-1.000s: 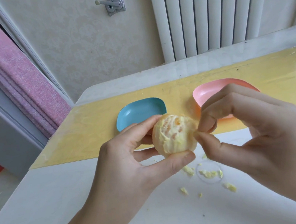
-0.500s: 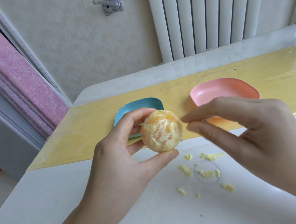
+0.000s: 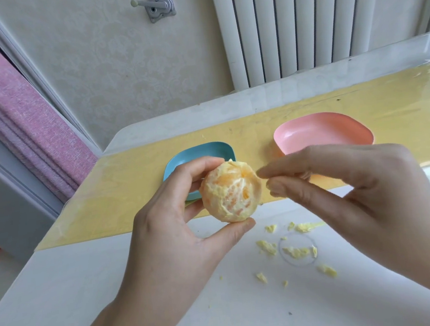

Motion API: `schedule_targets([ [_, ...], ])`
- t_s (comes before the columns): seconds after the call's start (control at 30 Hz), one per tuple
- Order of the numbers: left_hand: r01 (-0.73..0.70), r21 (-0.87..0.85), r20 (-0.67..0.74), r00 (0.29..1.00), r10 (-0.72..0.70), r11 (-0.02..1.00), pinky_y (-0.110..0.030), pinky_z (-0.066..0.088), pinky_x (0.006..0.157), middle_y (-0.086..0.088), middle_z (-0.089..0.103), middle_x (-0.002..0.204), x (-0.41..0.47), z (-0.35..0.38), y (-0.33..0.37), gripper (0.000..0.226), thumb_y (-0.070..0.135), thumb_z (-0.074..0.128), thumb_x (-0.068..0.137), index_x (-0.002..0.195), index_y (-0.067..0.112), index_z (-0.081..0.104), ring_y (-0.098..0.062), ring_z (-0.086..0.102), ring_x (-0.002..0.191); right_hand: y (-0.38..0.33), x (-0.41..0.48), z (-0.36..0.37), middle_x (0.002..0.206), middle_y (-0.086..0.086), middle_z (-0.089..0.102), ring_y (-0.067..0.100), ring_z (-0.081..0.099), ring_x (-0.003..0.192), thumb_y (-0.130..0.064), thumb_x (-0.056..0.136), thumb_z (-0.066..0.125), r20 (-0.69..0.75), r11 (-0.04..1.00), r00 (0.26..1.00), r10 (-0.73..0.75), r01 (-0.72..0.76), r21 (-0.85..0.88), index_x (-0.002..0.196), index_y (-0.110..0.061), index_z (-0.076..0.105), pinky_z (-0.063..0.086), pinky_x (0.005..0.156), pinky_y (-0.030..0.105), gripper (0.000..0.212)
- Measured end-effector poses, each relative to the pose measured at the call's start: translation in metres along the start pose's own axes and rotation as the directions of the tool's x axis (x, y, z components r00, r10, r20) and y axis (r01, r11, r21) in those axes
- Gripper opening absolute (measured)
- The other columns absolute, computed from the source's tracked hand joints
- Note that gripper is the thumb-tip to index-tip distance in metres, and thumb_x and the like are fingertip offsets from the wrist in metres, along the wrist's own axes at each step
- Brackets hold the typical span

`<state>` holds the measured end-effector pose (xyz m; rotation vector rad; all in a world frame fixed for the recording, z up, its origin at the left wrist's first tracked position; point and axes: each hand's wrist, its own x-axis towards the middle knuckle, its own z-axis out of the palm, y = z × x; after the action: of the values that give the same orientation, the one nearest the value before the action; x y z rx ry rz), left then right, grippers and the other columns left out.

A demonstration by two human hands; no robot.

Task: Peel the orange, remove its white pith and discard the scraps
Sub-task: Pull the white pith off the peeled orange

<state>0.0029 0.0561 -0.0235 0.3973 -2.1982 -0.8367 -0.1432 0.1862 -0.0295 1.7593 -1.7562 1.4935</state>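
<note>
Your L hand (image 3: 173,233): thumb under, fingers curled over the top, gripping the orange (image 3: 231,191), held in the air above the white table's (image 3: 90,295) yellow mat (image 3: 132,192). Orange: rind off, pith patches remain. Blue dish (image 3: 207,150) sits behind it, partly hidden. Pith scraps (image 3: 296,252) lie scattered on the table, below and right of the fruit. Pink dish (image 3: 322,130) stands further back on the mat. Your R hand (image 3: 358,195): forefinger and thumb extended, tips close but apart, nothing visible between them, just beside the orange's right side; contact can't be confirmed.
</note>
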Motion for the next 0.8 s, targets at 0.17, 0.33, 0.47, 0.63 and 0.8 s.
schedule_targets([
  [0.17, -0.031, 0.038, -0.002, 1.000, 0.031, 0.999, -0.006, 0.047, 0.080, 0.020, 0.064, 0.104, -0.0009, 0.0009, -0.0002, 0.060, 0.027, 0.084, 0.055, 0.109, 0.036, 0.059, -0.004, 0.061, 0.101, 0.0001, -0.0015, 0.0015, 0.081, -0.012, 0.061, 0.001, 0.054, 0.073, -0.027, 0.078, 0.075, -0.023, 1.000, 1.000, -0.019, 0.018, -0.023, 0.077, -0.018, 0.065, 0.041, 0.068, 0.008, 0.014],
  [0.33, -0.084, 0.111, -0.006, 0.996, 0.085, 0.990, -0.004, 0.045, 0.081, 0.020, 0.062, 0.105, -0.0028, 0.0021, 0.0004, 0.060, 0.029, 0.083, 0.057, 0.111, 0.036, 0.057, 0.000, 0.060, 0.100, -0.0019, -0.0020, 0.0027, 0.086, -0.013, 0.062, -0.010, 0.052, 0.076, -0.025, 0.077, 0.073, -0.007, 1.000, 1.000, -0.023, 0.022, -0.021, 0.085, -0.020, 0.073, 0.036, 0.066, 0.000, 0.009],
  [0.47, -0.158, 0.192, -0.007, 0.987, 0.162, 0.969, -0.004, 0.043, 0.084, 0.021, 0.059, 0.108, -0.0028, 0.0017, 0.0001, 0.059, 0.028, 0.081, 0.061, 0.114, 0.032, 0.057, 0.005, 0.059, 0.099, -0.0028, -0.0019, 0.0037, 0.080, -0.012, 0.062, -0.005, 0.055, 0.072, -0.026, 0.077, 0.073, 0.001, 0.999, 1.000, -0.026, 0.027, -0.044, 0.079, -0.020, 0.075, 0.033, 0.062, -0.002, 0.007],
  [0.63, -0.188, 0.211, -0.005, 0.981, 0.194, 0.959, -0.006, 0.043, 0.087, 0.022, 0.057, 0.112, -0.0022, 0.0006, 0.0012, 0.056, 0.027, 0.078, 0.065, 0.115, 0.033, 0.055, 0.002, 0.060, 0.101, -0.0011, -0.0021, 0.0037, 0.078, -0.011, 0.062, -0.005, 0.054, 0.072, -0.022, 0.076, 0.073, 0.029, 0.998, 0.999, -0.042, 0.043, -0.042, 0.076, -0.019, 0.073, 0.034, 0.066, -0.001, 0.003],
  [0.8, -0.203, 0.216, 0.002, 0.978, 0.208, 0.955, -0.009, 0.045, 0.087, 0.021, 0.057, 0.112, -0.0025, 0.0010, 0.0029, 0.054, 0.028, 0.078, 0.065, 0.114, 0.032, 0.055, 0.000, 0.060, 0.100, 0.0008, -0.0026, 0.0039, 0.075, -0.011, 0.058, -0.001, 0.053, 0.068, -0.015, 0.072, 0.075, 0.033, 0.998, 0.998, -0.053, 0.054, -0.031, 0.072, -0.017, 0.068, 0.038, 0.067, 0.002, 0.007],
])
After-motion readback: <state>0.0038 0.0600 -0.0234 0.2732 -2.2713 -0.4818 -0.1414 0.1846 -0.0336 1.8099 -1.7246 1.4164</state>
